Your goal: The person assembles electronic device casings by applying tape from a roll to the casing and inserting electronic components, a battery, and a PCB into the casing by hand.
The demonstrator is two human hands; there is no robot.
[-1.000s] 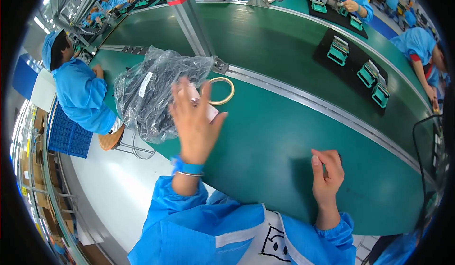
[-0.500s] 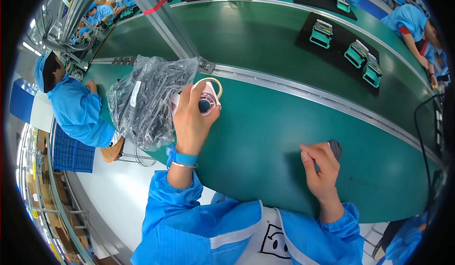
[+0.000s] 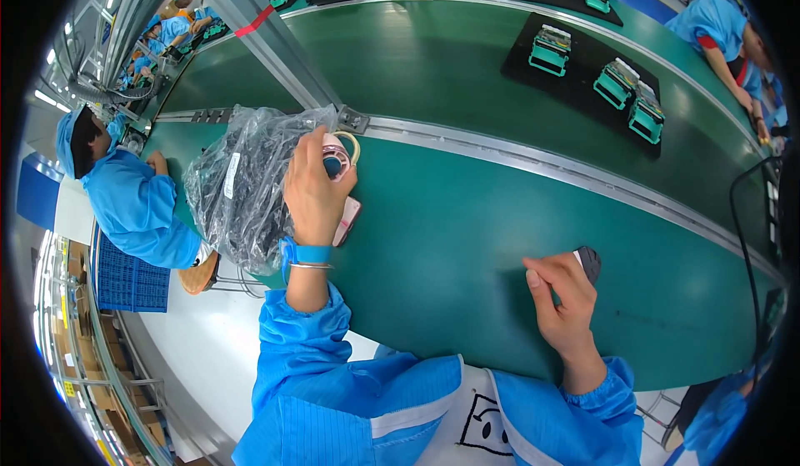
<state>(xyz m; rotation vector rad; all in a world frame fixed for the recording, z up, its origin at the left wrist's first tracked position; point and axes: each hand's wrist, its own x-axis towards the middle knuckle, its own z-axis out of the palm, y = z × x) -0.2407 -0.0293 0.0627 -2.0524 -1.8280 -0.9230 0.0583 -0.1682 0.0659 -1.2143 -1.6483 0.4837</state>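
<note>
My left hand [image 3: 312,187] has its fingers closed round a pink, round device [image 3: 335,162] with a dark disc in its middle and a pale yellow loop [image 3: 354,145] at its far side. Most of the device is hidden by the fingers. By the heel of that hand, a flat pink piece with a pale edge [image 3: 347,220] lies on the green table. To the left bulges a clear plastic bag [image 3: 242,182] full of dark things. My right hand [image 3: 564,299] is closed over the table, thumb against curled fingers; what they hold, if anything, is hidden. Beside its knuckles sits a small dark grey piece [image 3: 590,263].
A metal rail [image 3: 500,159] edges the green belt beyond, with a metal post [image 3: 267,37] at its left. On the belt, a black mat [image 3: 575,59] bears several teal-framed units [image 3: 550,49]. A co-worker [image 3: 125,191] sits at the left. A black cable [image 3: 737,241] hangs at the right.
My left hand has shifted slightly left with the round device, and the flat pink piece now shows beside it. The right hand has stayed almost still. The whole view has shifted a little.
</note>
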